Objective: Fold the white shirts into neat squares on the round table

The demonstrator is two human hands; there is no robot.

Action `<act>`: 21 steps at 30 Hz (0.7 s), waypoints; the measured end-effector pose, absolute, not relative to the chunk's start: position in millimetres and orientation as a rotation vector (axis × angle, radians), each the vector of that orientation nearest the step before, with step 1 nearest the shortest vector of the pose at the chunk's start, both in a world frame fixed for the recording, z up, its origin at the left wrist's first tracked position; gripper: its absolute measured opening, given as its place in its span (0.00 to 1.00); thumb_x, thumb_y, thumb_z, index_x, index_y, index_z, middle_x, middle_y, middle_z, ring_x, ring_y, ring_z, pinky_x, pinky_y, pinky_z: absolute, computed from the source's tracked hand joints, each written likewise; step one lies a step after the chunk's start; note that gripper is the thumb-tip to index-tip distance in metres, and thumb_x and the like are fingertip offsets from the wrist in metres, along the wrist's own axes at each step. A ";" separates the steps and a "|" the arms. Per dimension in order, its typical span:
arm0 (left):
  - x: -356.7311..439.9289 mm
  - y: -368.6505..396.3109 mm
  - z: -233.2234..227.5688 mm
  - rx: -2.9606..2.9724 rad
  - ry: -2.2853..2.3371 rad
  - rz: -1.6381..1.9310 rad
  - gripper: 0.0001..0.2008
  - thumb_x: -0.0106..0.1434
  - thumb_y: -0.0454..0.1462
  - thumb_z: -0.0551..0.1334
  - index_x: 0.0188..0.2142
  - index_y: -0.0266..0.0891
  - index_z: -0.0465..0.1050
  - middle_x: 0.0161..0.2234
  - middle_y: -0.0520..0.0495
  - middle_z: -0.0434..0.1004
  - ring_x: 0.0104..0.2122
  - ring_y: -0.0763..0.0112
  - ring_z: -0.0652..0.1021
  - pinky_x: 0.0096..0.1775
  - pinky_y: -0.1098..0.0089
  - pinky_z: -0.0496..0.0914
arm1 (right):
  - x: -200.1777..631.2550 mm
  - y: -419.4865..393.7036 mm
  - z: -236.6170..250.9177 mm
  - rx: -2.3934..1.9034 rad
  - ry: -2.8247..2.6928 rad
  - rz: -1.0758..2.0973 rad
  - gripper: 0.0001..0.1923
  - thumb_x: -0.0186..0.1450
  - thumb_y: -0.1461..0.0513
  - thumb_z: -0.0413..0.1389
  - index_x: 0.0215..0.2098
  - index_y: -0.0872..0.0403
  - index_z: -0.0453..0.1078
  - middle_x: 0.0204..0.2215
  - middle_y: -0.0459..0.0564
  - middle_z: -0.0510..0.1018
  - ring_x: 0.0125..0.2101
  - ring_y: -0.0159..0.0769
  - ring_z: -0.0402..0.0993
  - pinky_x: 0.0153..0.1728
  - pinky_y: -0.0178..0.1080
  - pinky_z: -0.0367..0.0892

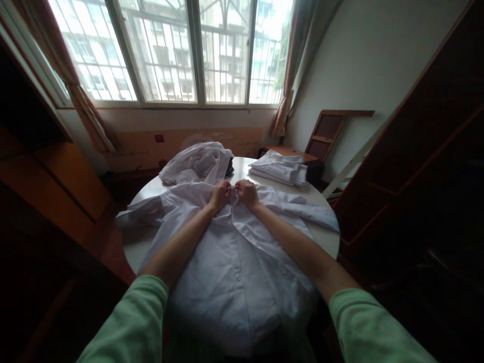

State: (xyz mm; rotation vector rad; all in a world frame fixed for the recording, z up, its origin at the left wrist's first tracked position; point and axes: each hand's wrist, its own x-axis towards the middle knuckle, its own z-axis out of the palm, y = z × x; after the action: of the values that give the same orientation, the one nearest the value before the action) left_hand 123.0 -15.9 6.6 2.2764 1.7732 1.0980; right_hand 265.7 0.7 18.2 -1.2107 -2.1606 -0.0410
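Observation:
A white long-sleeved coat or shirt (pixel 212 257) lies spread over the round white table, its sleeves out to both sides and its lower part hanging over the near edge. My left hand (pixel 221 194) pinches the cloth near the top of the front opening. Close beside it, my right hand (pixel 246 193) is closed on the other side of the same opening. The two hands almost meet at the garment's middle; whatever small part sits between the fingertips is too small to make out.
On the round table (pixel 138 254), a loose heap of white cloth (pixel 196 164) lies at the back left, with something dark at its right side. Folded white garments (pixel 279 167) are stacked at the back right. Beyond stand a wooden chair (pixel 327 133) and a barred window (pixel 170 55).

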 end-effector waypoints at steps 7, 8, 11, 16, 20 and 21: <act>121.6 -22.8 6.4 2.285 1.700 1.211 0.08 0.63 0.35 0.52 0.39 0.38 0.68 0.37 0.43 0.75 0.37 0.67 0.73 0.40 0.69 0.65 | 269.2 -4.5 21.5 -1.179 -2.144 -0.042 0.12 0.64 0.66 0.45 0.39 0.56 0.70 0.37 0.55 0.75 0.43 0.41 0.66 0.46 0.38 0.55; 121.2 -23.0 6.2 2.281 1.701 1.229 0.08 0.63 0.35 0.52 0.39 0.38 0.68 0.37 0.43 0.75 0.37 0.67 0.74 0.40 0.69 0.65 | 269.8 -5.2 21.8 -1.170 -2.146 -0.053 0.12 0.64 0.66 0.45 0.39 0.56 0.70 0.37 0.55 0.75 0.43 0.41 0.66 0.46 0.38 0.55; 120.2 -22.4 5.8 2.266 1.710 1.260 0.08 0.63 0.34 0.52 0.37 0.37 0.69 0.34 0.43 0.76 0.34 0.68 0.74 0.37 0.70 0.65 | 270.6 -6.7 20.7 -1.092 -2.176 -0.108 0.11 0.64 0.66 0.47 0.38 0.56 0.70 0.37 0.54 0.75 0.42 0.40 0.66 0.46 0.38 0.55; 120.1 -21.9 5.9 2.259 1.722 1.275 0.09 0.62 0.34 0.53 0.33 0.36 0.72 0.30 0.45 0.77 0.29 0.69 0.74 0.34 0.71 0.65 | 269.4 -5.1 14.9 -0.979 -2.183 -0.194 0.08 0.64 0.63 0.50 0.36 0.55 0.71 0.32 0.52 0.76 0.38 0.40 0.67 0.41 0.38 0.56; 121.8 -23.4 7.1 2.291 1.703 1.270 0.10 0.62 0.33 0.53 0.33 0.36 0.73 0.30 0.46 0.77 0.30 0.70 0.74 0.34 0.72 0.65 | 269.1 -2.6 12.4 -0.961 -2.143 -0.232 0.06 0.63 0.64 0.52 0.34 0.56 0.71 0.33 0.52 0.75 0.36 0.40 0.67 0.39 0.38 0.58; 122.3 -24.0 7.5 2.299 1.700 1.268 0.11 0.62 0.33 0.52 0.32 0.36 0.73 0.30 0.46 0.78 0.30 0.70 0.74 0.34 0.72 0.66 | 269.3 -2.4 12.2 -0.958 -2.142 -0.235 0.06 0.62 0.64 0.52 0.34 0.56 0.71 0.33 0.52 0.75 0.36 0.40 0.67 0.39 0.38 0.58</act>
State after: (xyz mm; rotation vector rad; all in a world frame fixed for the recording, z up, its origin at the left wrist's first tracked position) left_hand 122.3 -24.0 7.5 2.2991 1.7001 1.2684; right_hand 269.3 -2.4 12.2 -0.9581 -2.1422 -0.2351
